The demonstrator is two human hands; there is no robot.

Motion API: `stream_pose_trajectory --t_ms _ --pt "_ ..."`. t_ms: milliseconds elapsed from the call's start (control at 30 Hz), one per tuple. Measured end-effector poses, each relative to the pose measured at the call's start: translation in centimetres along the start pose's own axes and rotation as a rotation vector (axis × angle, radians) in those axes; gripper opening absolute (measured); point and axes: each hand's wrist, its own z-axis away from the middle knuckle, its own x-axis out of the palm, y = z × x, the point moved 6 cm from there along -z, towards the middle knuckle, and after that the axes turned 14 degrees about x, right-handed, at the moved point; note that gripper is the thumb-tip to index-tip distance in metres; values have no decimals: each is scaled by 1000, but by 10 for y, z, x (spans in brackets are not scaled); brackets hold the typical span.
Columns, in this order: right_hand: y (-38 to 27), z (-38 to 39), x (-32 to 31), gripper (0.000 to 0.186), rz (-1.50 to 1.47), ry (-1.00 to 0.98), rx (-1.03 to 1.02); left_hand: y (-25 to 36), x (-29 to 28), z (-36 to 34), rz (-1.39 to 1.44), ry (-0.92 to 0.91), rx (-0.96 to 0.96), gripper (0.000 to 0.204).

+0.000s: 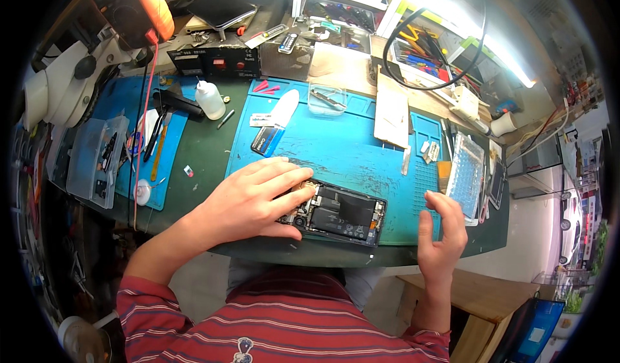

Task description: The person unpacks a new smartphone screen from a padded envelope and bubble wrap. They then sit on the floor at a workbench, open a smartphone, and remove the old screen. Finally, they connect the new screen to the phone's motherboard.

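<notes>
An opened phone (342, 216), its dark battery and inner parts exposed, lies at the front of the blue mat (310, 143). My left hand (258, 198) rests across the phone's left end, fingers stretched out, partly covering it. To the right of the phone, my right hand (440, 234) has loosely curled fingers, thumb apart from them, with nothing visible between them. Behind the left hand, a blue-and-white card (265, 141) and a white oblong piece (285, 108) lie on the mat.
A squeeze bottle (210, 101), hand tools and a parts box (93, 160) occupy the left side. A small clear container (327, 100) and wooden board (391, 111) lie at the back, a bubbled plastic piece (464, 172) at right. Tool trays (420, 56) and a looped cable stand behind.
</notes>
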Motion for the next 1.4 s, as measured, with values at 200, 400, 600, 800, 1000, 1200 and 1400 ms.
stream_pose_trajectory --t_ms 200,400,600,800,1000,1200,1400 --pt "6 -1 3 31 -36 14 15 2 1 -2 15 -30 -30 70" --pt "29 -4 -13 30 15 124 110 0 1 -5 33 -59 -39 70" --pt "82 -14 -45 37 373 220 318 -3 2 -3 33 -4 -11 70" --pt "100 -21 -50 50 326 88 661 -1 4 -7 -30 -10 -52 70" --pt "138 -30 -49 63 -238 -37 756 -1 3 -7 -103 -46 -66 73" --pt "169 -32 -56 53 -674 -126 838 1 -17 -8 -133 91 -41 83" --pt "133 -10 -84 43 -806 1 706 44 -40 -17 207 517 -75 53"
